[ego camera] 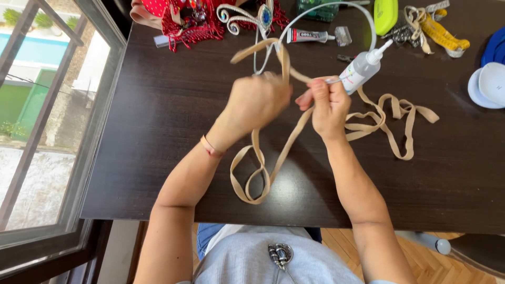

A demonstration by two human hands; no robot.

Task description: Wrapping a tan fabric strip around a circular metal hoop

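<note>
- I look down at my two hands working above a dark brown bench (pixel 158 105).
- My left hand (pixel 255 102) is curled shut around a beige elastic strap (pixel 286 144), with its back turned to me.
- My right hand (pixel 329 105) is closed too, pinching a small clear glue bottle (pixel 363 67) and, it seems, the same strap.
- The bottle's white nozzle points toward 1 o'clock, away from me.
- A thin white wire hoop (pixel 336 6) arches from the hands up toward 12 o'clock; which hand holds it I cannot tell.
- The strap's long axis runs from 7 o'clock to 1 o'clock: it loops on the bench near my body, climbs between my wrists, and passes through both hands.
- Above my left hand the strap makes a loop toward 12 o'clock.
- A loose tail of strap lies in folds at 3 o'clock of my right hand, nearer that hand.
- At 12 o'clock, well apart from the hands, lie a glue tube (pixel 310 36), a silver ornament with a blue stone (pixel 252 16) and red beaded fabric (pixel 189 23).
- At 2 o'clock lies a yellow tape measure (pixel 444 37).
</note>
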